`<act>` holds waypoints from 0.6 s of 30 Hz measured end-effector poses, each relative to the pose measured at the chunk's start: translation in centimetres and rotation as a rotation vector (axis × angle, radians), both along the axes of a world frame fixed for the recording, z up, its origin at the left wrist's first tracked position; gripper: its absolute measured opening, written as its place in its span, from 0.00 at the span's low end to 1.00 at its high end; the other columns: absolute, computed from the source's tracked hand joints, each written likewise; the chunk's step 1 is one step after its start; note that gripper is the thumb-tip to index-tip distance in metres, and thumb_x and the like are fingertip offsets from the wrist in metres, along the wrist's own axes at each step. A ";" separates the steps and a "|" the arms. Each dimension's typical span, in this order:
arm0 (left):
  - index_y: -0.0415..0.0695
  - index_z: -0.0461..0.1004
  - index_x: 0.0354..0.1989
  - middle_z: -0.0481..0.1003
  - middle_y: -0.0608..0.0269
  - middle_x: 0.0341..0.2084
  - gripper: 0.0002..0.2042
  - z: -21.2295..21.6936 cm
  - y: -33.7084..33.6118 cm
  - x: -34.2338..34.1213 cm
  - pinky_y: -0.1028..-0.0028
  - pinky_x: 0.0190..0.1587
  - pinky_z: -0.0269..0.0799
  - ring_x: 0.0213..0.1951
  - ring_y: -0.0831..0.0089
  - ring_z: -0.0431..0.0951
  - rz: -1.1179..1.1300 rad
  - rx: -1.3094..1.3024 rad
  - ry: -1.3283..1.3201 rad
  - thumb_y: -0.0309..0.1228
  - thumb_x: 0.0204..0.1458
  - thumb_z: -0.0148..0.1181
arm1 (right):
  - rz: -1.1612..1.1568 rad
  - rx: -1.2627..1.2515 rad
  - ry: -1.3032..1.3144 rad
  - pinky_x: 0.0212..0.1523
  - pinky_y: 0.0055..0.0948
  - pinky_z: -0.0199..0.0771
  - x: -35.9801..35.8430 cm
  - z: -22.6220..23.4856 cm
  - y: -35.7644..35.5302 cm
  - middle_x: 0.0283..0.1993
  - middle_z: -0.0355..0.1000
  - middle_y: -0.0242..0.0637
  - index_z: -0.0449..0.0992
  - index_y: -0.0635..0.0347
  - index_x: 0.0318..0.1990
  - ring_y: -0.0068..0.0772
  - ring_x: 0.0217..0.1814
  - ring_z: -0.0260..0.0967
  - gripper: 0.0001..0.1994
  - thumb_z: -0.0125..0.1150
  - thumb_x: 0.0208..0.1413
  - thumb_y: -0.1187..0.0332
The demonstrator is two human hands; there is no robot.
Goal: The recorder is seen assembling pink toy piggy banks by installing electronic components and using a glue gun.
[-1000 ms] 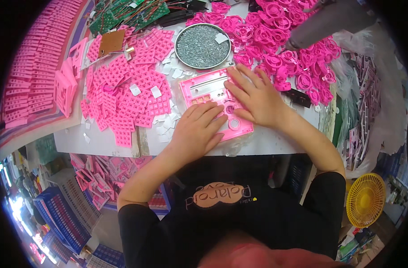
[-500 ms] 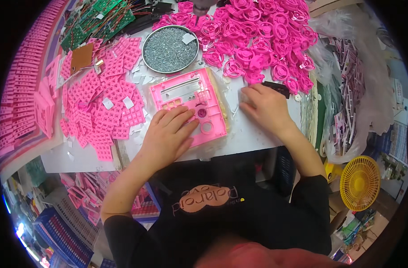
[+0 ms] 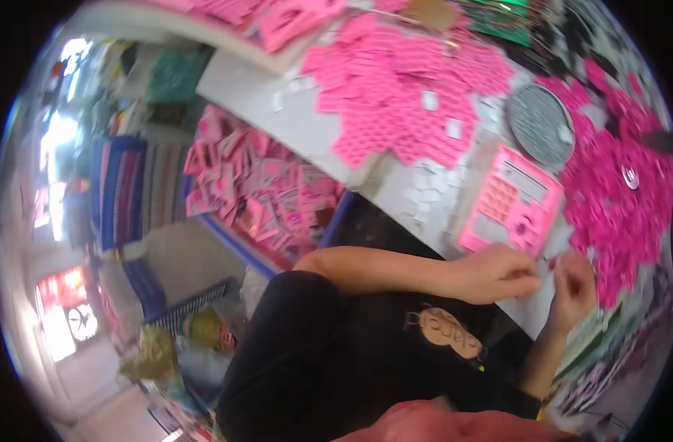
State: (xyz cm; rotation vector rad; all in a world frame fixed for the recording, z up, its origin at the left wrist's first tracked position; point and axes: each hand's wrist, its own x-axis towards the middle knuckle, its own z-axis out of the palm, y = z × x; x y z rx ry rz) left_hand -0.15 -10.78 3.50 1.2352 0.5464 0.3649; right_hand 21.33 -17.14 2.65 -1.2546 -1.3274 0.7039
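My left hand [image 3: 500, 274] hovers at the table's front edge with its fingers curled in. Close beside it, my right hand [image 3: 574, 283] has its fingertips pinched together. Both are slightly blurred, and a small dark bit shows between them, too small to name. Just beyond the hands lies a pink plastic casing [image 3: 537, 190], tilted in view, with rows of peach keys, a grey strip and a round opening. Neither hand grips the casing. A round metal dish of small screws [image 3: 541, 124] stands behind it.
Pink keypad pieces [image 3: 403, 96] spread over the table's left part. Magenta ring-shaped parts [image 3: 616, 214] pile up on the right. A blue-edged crate [image 3: 329, 221] of pink parts stands below the table edge. Green circuit boards [image 3: 502, 20] lie at the back.
The view has swung left. My left hand has let go of the casing and come near my right hand. The casing now shows its keyed face instead of its ribbed inside.
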 end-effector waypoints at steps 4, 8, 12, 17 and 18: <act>0.38 0.73 0.34 0.77 0.66 0.25 0.14 -1.5 -0.1 -0.5 0.77 0.29 0.70 0.26 0.82 0.75 0.066 -0.167 -0.218 0.37 0.66 0.55 | 0.184 0.087 -0.401 0.48 0.38 0.76 -3.3 2.0 -0.9 0.46 0.78 0.54 0.78 0.70 0.41 0.47 0.47 0.76 0.07 0.61 0.55 0.85; 0.38 0.72 0.32 0.77 0.66 0.23 0.14 -1.6 0.4 -2.2 0.77 0.27 0.69 0.24 0.82 0.74 -0.025 -0.296 -0.194 0.36 0.66 0.55 | 0.133 -0.038 -0.031 0.53 0.39 0.75 -4.0 0.0 -2.5 0.54 0.75 0.58 0.75 0.72 0.50 0.47 0.53 0.75 0.12 0.57 0.59 0.86; 0.39 0.73 0.30 0.75 0.63 0.20 0.10 -1.2 0.7 -2.2 0.71 0.25 0.68 0.22 0.73 0.74 0.185 0.192 -0.124 0.32 0.62 0.59 | 0.061 -0.001 -0.061 0.48 0.34 0.75 -5.6 1.0 -0.9 0.44 0.78 0.52 0.76 0.73 0.47 0.42 0.45 0.76 0.13 0.60 0.54 0.88; 0.41 0.76 0.31 0.73 0.58 0.22 0.04 -2.8 0.1 -0.6 0.63 0.27 0.70 0.25 0.59 0.76 0.505 0.841 -0.153 0.28 0.55 0.62 | -0.040 -0.091 -0.232 0.38 0.28 0.73 -5.4 2.2 0.1 0.35 0.77 0.45 0.78 0.72 0.41 0.32 0.35 0.74 0.08 0.63 0.54 0.86; 0.42 0.76 0.31 0.75 0.58 0.25 0.04 -2.6 0.3 -0.9 0.63 0.29 0.71 0.28 0.60 0.77 0.358 0.991 -0.073 0.28 0.53 0.63 | -0.062 -0.092 -0.286 0.37 0.27 0.73 -5.2 2.6 0.1 0.34 0.78 0.44 0.79 0.72 0.40 0.31 0.35 0.74 0.07 0.64 0.54 0.85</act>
